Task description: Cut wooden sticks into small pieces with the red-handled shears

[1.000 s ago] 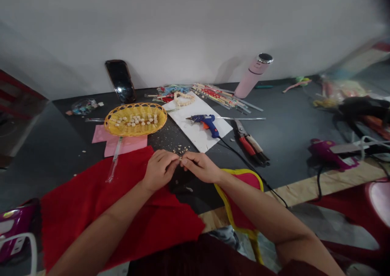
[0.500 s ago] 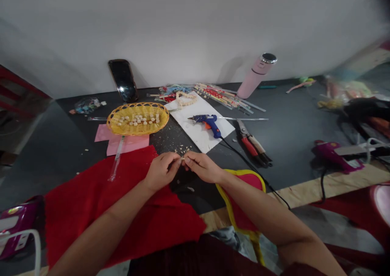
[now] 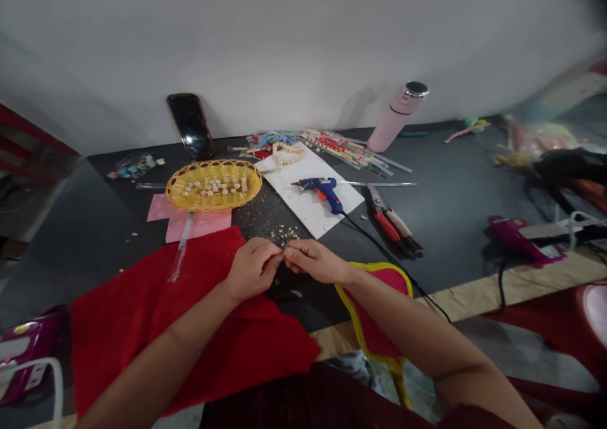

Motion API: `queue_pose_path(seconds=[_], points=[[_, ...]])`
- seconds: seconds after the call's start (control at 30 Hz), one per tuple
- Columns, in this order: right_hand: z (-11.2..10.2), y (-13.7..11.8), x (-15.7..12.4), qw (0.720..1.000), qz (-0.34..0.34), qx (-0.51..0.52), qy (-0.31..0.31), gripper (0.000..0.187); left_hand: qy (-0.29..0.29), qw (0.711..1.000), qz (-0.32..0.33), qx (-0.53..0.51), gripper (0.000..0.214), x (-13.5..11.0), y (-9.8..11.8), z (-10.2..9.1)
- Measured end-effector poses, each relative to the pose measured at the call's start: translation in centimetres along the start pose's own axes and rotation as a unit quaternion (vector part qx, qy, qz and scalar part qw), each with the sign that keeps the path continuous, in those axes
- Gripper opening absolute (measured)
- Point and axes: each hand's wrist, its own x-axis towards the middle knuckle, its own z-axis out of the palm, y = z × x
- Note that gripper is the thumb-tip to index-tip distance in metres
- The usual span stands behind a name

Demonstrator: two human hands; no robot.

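My left hand (image 3: 255,266) and my right hand (image 3: 313,259) meet tip to tip over the dark tabletop, both closed in a pinch. Whatever lies between the fingertips is too small and covered to make out. Pale crumbs (image 3: 283,232) are scattered just beyond the fingers. Under my left forearm spreads a red cloth (image 3: 190,353). Beyond the hands, a blue glue gun (image 3: 327,192) rests on a white board (image 3: 303,211), with a ring of pale pieces (image 3: 289,154) at the board's far end. A yellow woven basket (image 3: 213,205) holds several small pale cubes (image 3: 215,186).
Red-handled pruning shears (image 3: 391,220) lie right of the board, near the glue gun's black cord (image 3: 374,242). Thin sticks (image 3: 339,148), a pink flask (image 3: 396,119) and a phone (image 3: 190,126) line the wall. A yellow-edged red piece (image 3: 379,309) overhangs the table edge.
A small pale piece that showed between the fingertips is now covered by the fingers. My hands have barely shifted, and the things on the table stay where they were.
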Motion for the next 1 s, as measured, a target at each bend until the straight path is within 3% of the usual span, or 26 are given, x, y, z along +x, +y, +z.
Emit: queue_pose_path(seconds=[0.6,1.0], points=[[1.4,0.1,0.0,0.996,-0.072,0.021,0.051,0.044,0.057,0.998,0.001,-0.034,0.011,-0.1,0.9,-0.2],[0.9,0.6,0.6,0.996,-0.025,-0.001,0.085,0.048,0.04,0.998,-0.038,-0.02,0.011,0.0,-0.5,0.7]])
